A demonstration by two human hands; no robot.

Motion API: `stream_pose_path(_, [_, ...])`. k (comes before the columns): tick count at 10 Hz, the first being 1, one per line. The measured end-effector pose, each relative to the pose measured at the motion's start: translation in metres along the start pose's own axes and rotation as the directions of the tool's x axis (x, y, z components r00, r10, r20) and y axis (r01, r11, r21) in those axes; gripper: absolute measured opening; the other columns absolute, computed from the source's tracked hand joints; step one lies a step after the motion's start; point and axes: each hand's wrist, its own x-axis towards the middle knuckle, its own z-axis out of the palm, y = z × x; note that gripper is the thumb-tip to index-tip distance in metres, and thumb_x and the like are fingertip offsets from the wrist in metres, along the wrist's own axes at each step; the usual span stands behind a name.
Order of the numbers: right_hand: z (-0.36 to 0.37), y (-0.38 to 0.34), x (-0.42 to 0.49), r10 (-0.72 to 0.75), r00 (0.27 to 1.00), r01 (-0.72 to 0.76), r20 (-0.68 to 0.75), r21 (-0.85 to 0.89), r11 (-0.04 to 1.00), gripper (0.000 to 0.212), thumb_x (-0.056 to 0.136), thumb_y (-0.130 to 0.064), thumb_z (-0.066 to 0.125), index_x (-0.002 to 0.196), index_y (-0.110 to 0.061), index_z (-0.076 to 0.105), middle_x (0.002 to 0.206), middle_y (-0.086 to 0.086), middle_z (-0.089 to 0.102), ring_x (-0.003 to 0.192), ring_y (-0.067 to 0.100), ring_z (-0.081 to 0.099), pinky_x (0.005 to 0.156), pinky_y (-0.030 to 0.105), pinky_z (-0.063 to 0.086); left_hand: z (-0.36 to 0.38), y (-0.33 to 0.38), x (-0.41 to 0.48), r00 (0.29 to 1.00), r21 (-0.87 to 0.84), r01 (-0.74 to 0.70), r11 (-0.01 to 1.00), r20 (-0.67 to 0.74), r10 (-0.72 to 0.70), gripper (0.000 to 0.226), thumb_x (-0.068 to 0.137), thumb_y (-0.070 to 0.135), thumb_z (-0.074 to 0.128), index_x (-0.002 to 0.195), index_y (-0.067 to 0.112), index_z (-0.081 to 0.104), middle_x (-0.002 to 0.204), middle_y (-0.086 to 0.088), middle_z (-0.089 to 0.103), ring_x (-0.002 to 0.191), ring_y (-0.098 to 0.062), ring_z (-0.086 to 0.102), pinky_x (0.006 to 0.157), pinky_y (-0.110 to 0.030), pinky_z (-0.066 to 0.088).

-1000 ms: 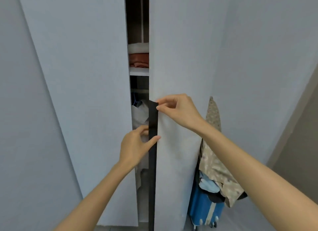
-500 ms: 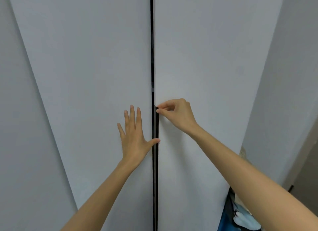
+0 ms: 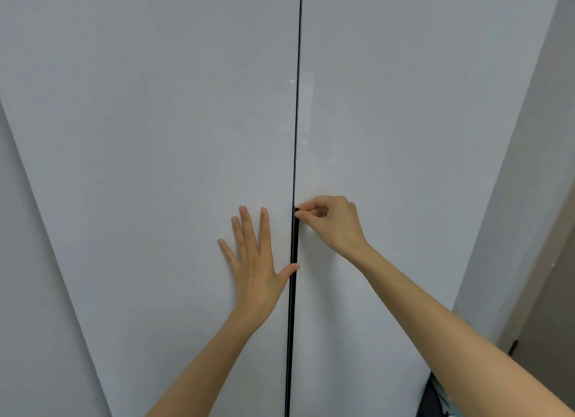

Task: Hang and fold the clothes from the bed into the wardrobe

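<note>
Black handle strip (image 3: 292, 307) is being pinched by the right hand (image 3: 331, 222); the open left hand (image 3: 253, 262) is pressing the left door (image 3: 155, 167). Its thumb is probably risking a nip at the seam (image 3: 297, 105).

Two bare arms, left forearm (image 3: 202, 363) and right forearm (image 3: 435, 332) uncovered to the frame edge, left grip (image 3: 255, 261) a bare hand with slim fingers and short trimmed nails, right grip (image 3: 333, 220) likewise bare, knuckles showing
</note>
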Motion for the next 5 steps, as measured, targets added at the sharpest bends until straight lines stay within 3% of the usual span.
stream_pose_path(3, [0.007,0.001,0.008,0.008,1.000,-0.009,-0.028,-0.018,1.000,0.006,0.087,-0.020,0.069,0.091,-0.018,0.073,0.082,-0.015,0.067,0.073,-0.009,0.060,0.066,0.001,0.041,0.001,0.002,0.010,0.997,0.004,0.028,1.000,0.071,-0.028,0.126,0.074,0.055,0.072,0.147,0.026,-0.026,0.153,-0.010,-0.033,0.142,-0.029,-0.028,0.110,-0.056,-0.012])
stream_pose_path(4, [0.008,-0.006,0.003,0.031,0.999,-0.031,0.011,-0.040,0.999,0.014,0.090,-0.016,0.063,0.102,-0.015,0.071,0.095,-0.006,0.070,0.081,-0.003,0.060,0.069,0.000,0.041,-0.010,0.013,0.008,0.993,-0.017,0.052,0.999,0.108,-0.050,0.121,0.081,0.046,0.069,0.143,0.027,-0.033,0.149,-0.007,-0.042,0.139,-0.028,-0.034,0.113,-0.056,-0.008])
stream_pose_path(5, [0.004,-0.010,-0.008,0.082,0.995,-0.079,0.055,-0.058,0.995,0.028,0.092,-0.018,0.059,0.119,-0.014,0.064,0.114,-0.003,0.067,0.098,0.005,0.058,0.081,0.008,0.040,-0.026,0.016,0.005,0.982,-0.096,0.048,0.994,0.187,-0.030,0.110,0.086,0.040,0.064,0.145,0.028,-0.027,0.148,-0.001,-0.043,0.141,-0.026,-0.031,0.114,-0.057,0.000])
